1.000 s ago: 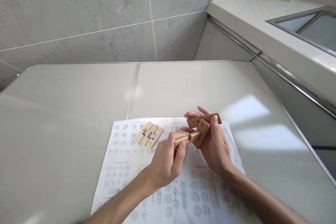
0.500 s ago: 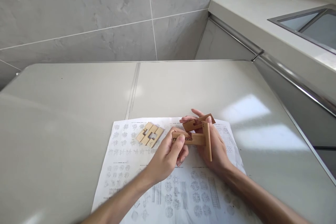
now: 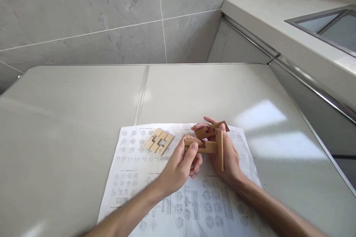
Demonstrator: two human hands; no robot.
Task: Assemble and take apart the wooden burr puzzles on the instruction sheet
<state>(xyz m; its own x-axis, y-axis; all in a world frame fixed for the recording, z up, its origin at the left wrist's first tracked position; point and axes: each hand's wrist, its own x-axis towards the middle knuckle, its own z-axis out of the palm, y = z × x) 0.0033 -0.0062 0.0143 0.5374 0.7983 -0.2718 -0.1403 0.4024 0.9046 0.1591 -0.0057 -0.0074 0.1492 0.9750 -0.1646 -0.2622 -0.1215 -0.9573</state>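
Between my thumb and fingers, my left hand [image 3: 182, 161] pinches the end of a notched wooden puzzle piece [image 3: 209, 147] with a dark mark on it. Its far end meets an upright wooden puzzle piece [image 3: 219, 150], which my right hand [image 3: 229, 157] grips with the thumb at its top. Behind these, another notched wooden piece [image 3: 202, 132] slants across the fingers of my right hand. Whether the pieces interlock is hard to see. On the paper to the left lie several lighter wooden pieces [image 3: 155, 136], side by side with notches facing.
Under my hands a large printed sheet [image 3: 133, 189] with small diagrams is spread on the pale table [image 3: 69, 137]. A seam [image 3: 141, 96] runs across the tabletop. At the right stands a white counter [image 3: 261, 5] with a metal-framed sink [image 3: 328, 22]; grey tiles rise behind.
My left hand has shifted slightly to the right with its notched piece, toward the upright piece. My right hand stays nearly still.
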